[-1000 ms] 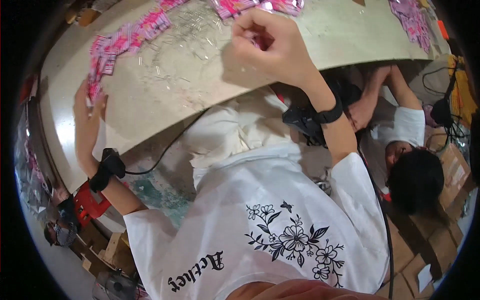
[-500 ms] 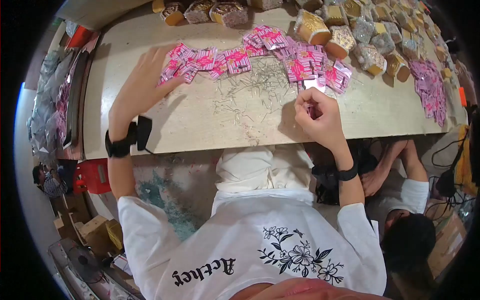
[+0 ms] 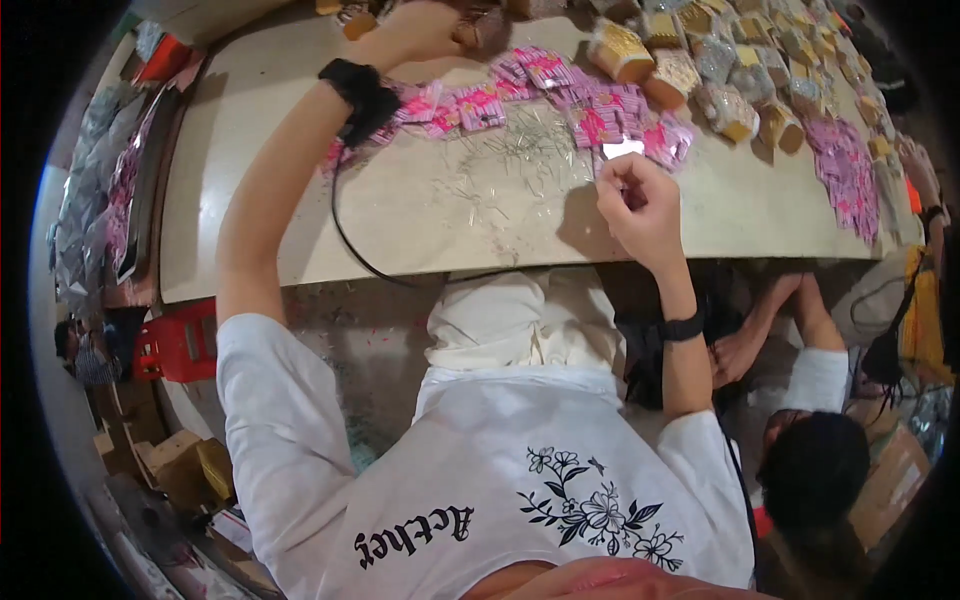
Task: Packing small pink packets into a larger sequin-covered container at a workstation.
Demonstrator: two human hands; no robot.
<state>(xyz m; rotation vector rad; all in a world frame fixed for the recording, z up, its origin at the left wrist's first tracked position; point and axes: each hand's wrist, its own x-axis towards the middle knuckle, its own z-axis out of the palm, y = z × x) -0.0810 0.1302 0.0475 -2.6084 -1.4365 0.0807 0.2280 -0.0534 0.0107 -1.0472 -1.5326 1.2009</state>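
Observation:
My left hand (image 3: 418,32) stretches across the table to its far side. It is at a brown-and-gold wrapped package (image 3: 484,28); blur and the picture's top edge hide whether the fingers grip it. Curled closed, my right hand (image 3: 642,205) hovers near the table's front edge. Something small and pinkish shows between its fingers, too hidden to name. Just beyond it lies a shiny white card (image 3: 622,150), by a pile of pink printed cards (image 3: 600,118). More pink cards (image 3: 482,106) run leftward in a row. Thin metal pins (image 3: 525,150) lie scattered in the middle.
Many gold packages in clear wrap (image 3: 735,110) crowd the far right. Another heap of pink packets (image 3: 846,180) lies at the right end. A black cord (image 3: 350,245) hangs from my left wrist. A co-worker (image 3: 815,465) sits close on my right.
My left hand has left the leftmost pink cards and moved up and right to the wrapped package at the back, which has shifted slightly right. My right hand stays closed, hardly moved.

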